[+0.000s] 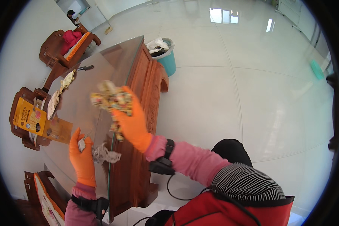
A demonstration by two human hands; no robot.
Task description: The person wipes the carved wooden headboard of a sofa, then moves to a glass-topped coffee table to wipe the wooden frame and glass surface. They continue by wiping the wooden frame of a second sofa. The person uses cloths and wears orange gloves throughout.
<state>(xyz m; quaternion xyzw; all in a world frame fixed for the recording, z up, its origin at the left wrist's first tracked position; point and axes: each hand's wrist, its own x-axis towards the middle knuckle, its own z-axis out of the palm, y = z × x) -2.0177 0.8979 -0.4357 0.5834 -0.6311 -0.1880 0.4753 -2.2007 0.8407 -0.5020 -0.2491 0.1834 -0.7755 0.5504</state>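
Orange gloves cover both of my hands. My right hand grips a crumpled, multicoloured patterned cloth above the front edge of a glass-topped wooden table; the cloth is blurred. Lower down, over the glass, my left hand pinches a thin greyish-white crumpled piece, perhaps lace or fabric, which trails to the right toward the table edge. Farther along the far side of the table lie a crumpled yellowish cloth and a pale folded cloth. Near them rests a dark-handled tool, maybe a knife.
A yellow printed box stands at the table's far side. Beyond the table end is a teal bin with a bag liner. Carved wooden chairs line the wall, one holding a red garment. A person sits in the distance.
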